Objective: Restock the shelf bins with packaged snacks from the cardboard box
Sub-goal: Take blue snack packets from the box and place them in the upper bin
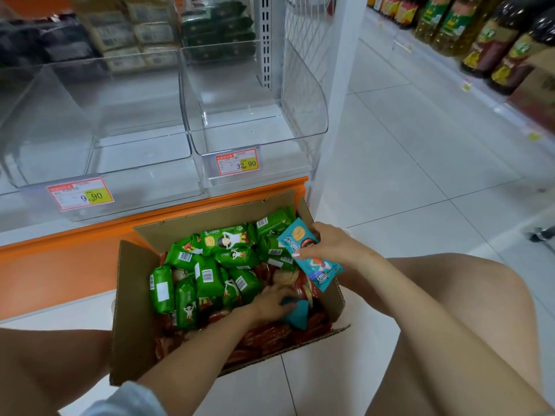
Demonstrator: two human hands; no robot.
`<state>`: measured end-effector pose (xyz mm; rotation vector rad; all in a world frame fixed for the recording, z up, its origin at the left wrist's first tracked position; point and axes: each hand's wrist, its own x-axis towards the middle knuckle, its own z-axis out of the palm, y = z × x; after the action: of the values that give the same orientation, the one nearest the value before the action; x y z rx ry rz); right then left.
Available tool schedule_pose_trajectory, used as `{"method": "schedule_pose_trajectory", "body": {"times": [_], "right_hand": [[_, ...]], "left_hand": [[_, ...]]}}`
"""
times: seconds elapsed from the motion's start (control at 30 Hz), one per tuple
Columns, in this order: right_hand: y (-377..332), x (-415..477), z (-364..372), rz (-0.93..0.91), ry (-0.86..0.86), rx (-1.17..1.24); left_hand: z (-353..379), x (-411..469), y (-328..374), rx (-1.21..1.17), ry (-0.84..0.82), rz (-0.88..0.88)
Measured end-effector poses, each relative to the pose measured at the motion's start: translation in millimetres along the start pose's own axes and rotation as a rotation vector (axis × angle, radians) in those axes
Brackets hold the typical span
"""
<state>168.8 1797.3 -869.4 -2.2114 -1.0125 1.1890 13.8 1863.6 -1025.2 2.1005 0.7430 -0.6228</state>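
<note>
The box (129,310) sits open on the floor between the person's knees, hard against the orange base of the shelf.

Left hand (270,301): reached down into the right half of the box, fingers laid over a second blue pack (297,315) that lies on the red packs (270,337). Whether the fingers have closed on it cannot be told.

Green packs (210,274) are heaped across the left and middle of the box.

Right hand (333,246): over the box's far right corner, gripping a blue pack (322,270) across its middle, thumb on the printed face. The pack's long axis runs diagonally, its upper end toward the shelf and its lower end toward the person.

Target position: the right bin (303,94) stands ahead of and above the right hand, behind its price tag (237,161), and holds no packs. The left bin (60,121) lies further to the left, likewise unfilled.

Assessment: the right hand is the nearer to the right bin; a lift forward and up over the bin's low front lip should suffice, with the pack turned to lie flat.

Beyond, upper bins (150,31) are stocked; bottles (480,40) line the far aisle.
</note>
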Motion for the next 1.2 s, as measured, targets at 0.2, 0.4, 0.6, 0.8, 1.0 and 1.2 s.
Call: {"method": "schedule_pose_trajectory", "body": {"times": [0.2, 0.4, 0.6, 0.8, 1.0, 1.2], "right_hand": [[-4, 1, 6, -0.022, -0.026, -0.038], [-3, -1, 7, -0.019, -0.042, -0.057], [-3, -1, 8, -0.027, -0.049, -0.078], [1, 1, 9, -0.022, -0.045, -0.105], [2, 3, 8, -0.034, -0.048, -0.11], [6, 6, 6, -0.016, -0.05, -0.121]], "left_hand": [[3, -8, -5, -0.26, 0.145, -0.171], [6, -9, -13, -0.49, 0.35, -0.228], [14, -21, -4, -0.483, 0.226, -0.292], [12, -7, 1, -0.806, 0.324, -0.535], [46, 60, -30, -0.905, 0.32, -0.578], [8, 0, 42, -0.944, 0.346, -0.5]]}}
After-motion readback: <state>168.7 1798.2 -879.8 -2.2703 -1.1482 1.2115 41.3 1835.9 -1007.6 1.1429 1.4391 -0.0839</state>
